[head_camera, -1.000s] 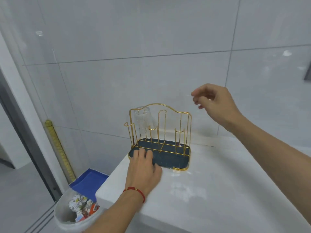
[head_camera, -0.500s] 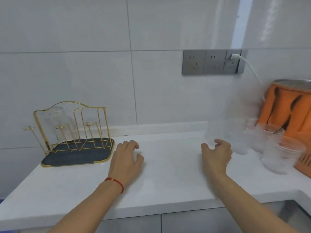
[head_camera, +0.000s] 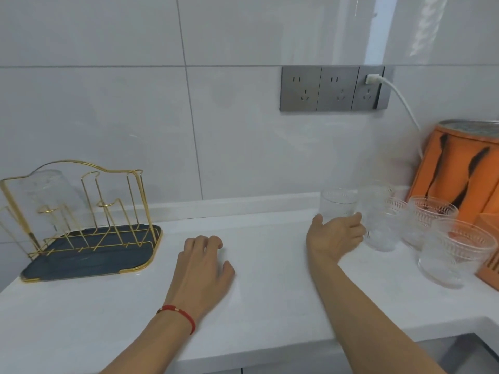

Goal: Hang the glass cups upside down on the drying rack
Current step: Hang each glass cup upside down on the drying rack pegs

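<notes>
The gold wire drying rack (head_camera: pixel 89 201) stands on its dark blue tray (head_camera: pixel 81 261) at the counter's left end. One clear glass cup (head_camera: pixel 46 188) hangs upside down on its back left peg. At the right, several ribbed glass cups stand upright: one (head_camera: pixel 339 202) nearest the middle, a taller one (head_camera: pixel 378 220) beside it, and wider ones (head_camera: pixel 432 220) (head_camera: pixel 456 255). My right hand (head_camera: pixel 333 236) wraps around the lower part of the nearest cup, thumb on its left, fingers on its right. My left hand (head_camera: pixel 202 268), with a red bracelet, lies palm down on the counter.
The white counter (head_camera: pixel 270 306) ends at a front edge below my arms, with a dark recess (head_camera: pixel 464 349) at the bottom right. An orange container (head_camera: pixel 459 168) stands behind the cups. Grey wall sockets (head_camera: pixel 332 89) hold a white plug and cable (head_camera: pixel 402 101).
The view swung right from the rack to the cups. My left hand left the rack's tray and rests on the counter. My right hand reached the nearest cup and closed around it.
</notes>
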`<action>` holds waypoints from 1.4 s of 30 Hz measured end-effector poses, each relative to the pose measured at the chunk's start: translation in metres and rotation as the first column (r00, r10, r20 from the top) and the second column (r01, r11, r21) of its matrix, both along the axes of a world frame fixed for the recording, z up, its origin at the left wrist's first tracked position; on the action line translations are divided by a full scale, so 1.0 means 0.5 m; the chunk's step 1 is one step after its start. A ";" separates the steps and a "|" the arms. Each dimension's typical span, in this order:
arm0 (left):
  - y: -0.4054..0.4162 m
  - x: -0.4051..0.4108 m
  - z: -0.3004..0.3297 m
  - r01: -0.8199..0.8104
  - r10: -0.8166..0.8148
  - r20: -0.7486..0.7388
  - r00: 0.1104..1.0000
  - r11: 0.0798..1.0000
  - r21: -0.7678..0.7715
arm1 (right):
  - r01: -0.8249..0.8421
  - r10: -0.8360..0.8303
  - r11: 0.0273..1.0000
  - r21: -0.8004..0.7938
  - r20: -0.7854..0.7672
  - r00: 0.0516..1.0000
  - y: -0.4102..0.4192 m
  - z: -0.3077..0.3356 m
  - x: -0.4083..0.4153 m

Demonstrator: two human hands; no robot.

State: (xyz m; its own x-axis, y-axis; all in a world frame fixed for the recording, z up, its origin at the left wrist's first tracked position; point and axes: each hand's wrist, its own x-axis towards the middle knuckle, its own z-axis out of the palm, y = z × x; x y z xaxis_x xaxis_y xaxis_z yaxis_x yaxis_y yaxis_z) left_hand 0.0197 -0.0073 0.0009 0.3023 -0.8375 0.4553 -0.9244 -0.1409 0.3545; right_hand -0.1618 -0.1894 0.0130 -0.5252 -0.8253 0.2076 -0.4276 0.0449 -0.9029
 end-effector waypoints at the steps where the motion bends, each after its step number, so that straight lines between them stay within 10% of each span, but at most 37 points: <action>1: 0.000 0.001 0.000 -0.003 0.003 -0.008 1.000 1.000 -0.005 | -0.001 0.002 1.000 0.023 -0.036 0.999 0.001 -0.001 0.001; 7: 0.008 0.000 0.003 0.073 -0.082 -0.087 0.993 0.993 -0.095 | -0.342 0.336 0.931 -0.126 -0.065 0.940 0.035 0.007 0.014; 11: 0.018 0.003 0.010 0.153 -0.229 -0.372 0.900 0.963 -0.223 | -0.749 0.701 0.587 -0.307 -0.271 0.660 0.106 0.009 0.042; 14: 0.025 0.005 0.020 0.150 -0.301 -0.487 0.820 0.934 -0.324 | -0.913 0.669 0.285 -0.293 -0.621 0.409 0.147 -0.004 0.074; 17: 0.033 0.012 0.034 0.001 -0.241 -0.556 0.795 0.918 -0.396 | -0.952 0.618 0.190 -0.238 -0.725 0.304 0.167 -0.011 0.098; 22: 0.047 0.017 0.047 -0.097 -0.270 -0.694 0.668 0.892 -0.441 | -0.966 0.965 0.206 -0.154 -0.133 0.227 0.187 0.000 0.090; 27: 0.088 0.045 0.061 0.034 -0.306 -0.733 0.608 0.932 -0.361 | -0.951 0.932 0.153 -0.270 0.358 0.048 0.210 0.013 0.132; 30: 0.135 0.120 0.054 -0.122 -0.088 -0.618 0.781 0.949 -0.290 | -0.928 0.930 0.242 -0.285 0.342 0.138 0.214 0.051 0.149; 32: 0.166 0.188 0.040 -0.296 0.267 -0.221 0.938 0.948 -0.113 | -0.883 0.934 0.329 -0.335 0.256 0.251 0.214 0.103 0.176; 34: 0.187 0.228 0.021 -0.397 0.395 0.057 0.917 0.917 0.027 | -0.834 0.927 0.372 -0.407 0.202 0.315 0.208 0.167 0.215; 42: 0.177 0.231 0.010 -0.443 0.435 0.099 0.895 0.894 0.075 | -0.904 0.942 0.269 -0.331 -0.104 0.318 0.156 0.372 0.429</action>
State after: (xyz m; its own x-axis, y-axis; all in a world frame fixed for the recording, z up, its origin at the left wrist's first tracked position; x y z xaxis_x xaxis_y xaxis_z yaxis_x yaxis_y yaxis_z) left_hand 0.1354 0.0811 0.0059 0.6159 -0.6675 0.4185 -0.7846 -0.5674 0.2499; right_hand 0.0526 -0.1117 0.1989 0.5204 -0.6754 0.5224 0.0802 -0.5705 -0.8174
